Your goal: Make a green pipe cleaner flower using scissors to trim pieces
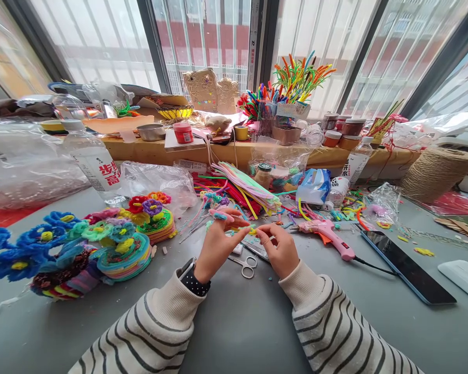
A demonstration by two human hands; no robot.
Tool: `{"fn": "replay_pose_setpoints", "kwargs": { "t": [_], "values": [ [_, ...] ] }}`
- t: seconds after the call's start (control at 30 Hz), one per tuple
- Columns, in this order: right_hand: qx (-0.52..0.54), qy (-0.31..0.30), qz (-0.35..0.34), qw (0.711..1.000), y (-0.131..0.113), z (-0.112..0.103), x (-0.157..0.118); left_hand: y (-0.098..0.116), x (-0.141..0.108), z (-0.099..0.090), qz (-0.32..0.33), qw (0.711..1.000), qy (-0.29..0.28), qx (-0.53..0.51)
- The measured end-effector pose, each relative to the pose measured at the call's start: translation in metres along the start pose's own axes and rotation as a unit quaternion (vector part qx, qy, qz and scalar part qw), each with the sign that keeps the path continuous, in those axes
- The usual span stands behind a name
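Between the fingertips of both hands is a short yellow-green piece of pipe cleaner (251, 230). My left hand (218, 244) pinches its left end, and a small pink and blue fuzzy piece (220, 215) shows at that hand's upper fingers. With thumb and forefinger closed together, my right hand (280, 250) has the other end. Small silver scissors (246, 266) lie on the table just below and between the hands. To the right rests a pink glue gun (325, 234), its nozzle pointing toward my right hand. Fingers partly cover the held piece.
Pipe-cleaner flowers in striped pots (125, 254) stand at the left. Bundled pipe cleaners (245, 187) lie ahead. A phone (407, 265), a white mouse-like object (462, 278) and a twine spool (439, 174) are at the right. Water bottles (93, 161) and a crowded ledge (140, 150) sit behind.
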State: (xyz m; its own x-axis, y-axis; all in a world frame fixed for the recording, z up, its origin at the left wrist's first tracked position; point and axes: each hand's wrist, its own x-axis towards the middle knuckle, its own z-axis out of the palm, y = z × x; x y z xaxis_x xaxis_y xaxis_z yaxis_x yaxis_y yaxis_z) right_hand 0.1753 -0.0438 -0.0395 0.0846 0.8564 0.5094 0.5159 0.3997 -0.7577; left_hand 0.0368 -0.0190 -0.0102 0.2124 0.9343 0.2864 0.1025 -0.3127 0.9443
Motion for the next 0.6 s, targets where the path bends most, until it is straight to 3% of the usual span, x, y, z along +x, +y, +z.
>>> {"fn": "replay_pose_setpoints", "kwargs": {
  "t": [0.07, 0.17, 0.43, 0.6],
  "values": [
    [-0.023, 0.007, -0.02, 1.0, 0.0008, 0.0003, 0.0003, -0.0011, -0.0012, 0.0012, 0.046, 0.996, -0.005, 0.08],
    [-0.038, 0.015, -0.026, 0.999, 0.0024, 0.0006, 0.0005, -0.0043, -0.0024, 0.0026, 0.042, 0.991, -0.021, 0.123],
    [0.0, 0.008, -0.044, 0.999, -0.0001, -0.0006, 0.0006, -0.0026, -0.0008, 0.0004, -0.111, 0.985, -0.128, 0.027],
    [0.005, 0.0, -0.035, 0.999, -0.0021, -0.0001, 0.0003, -0.0002, -0.0002, -0.0001, -0.128, 0.985, -0.117, -0.027]
  ]
}}
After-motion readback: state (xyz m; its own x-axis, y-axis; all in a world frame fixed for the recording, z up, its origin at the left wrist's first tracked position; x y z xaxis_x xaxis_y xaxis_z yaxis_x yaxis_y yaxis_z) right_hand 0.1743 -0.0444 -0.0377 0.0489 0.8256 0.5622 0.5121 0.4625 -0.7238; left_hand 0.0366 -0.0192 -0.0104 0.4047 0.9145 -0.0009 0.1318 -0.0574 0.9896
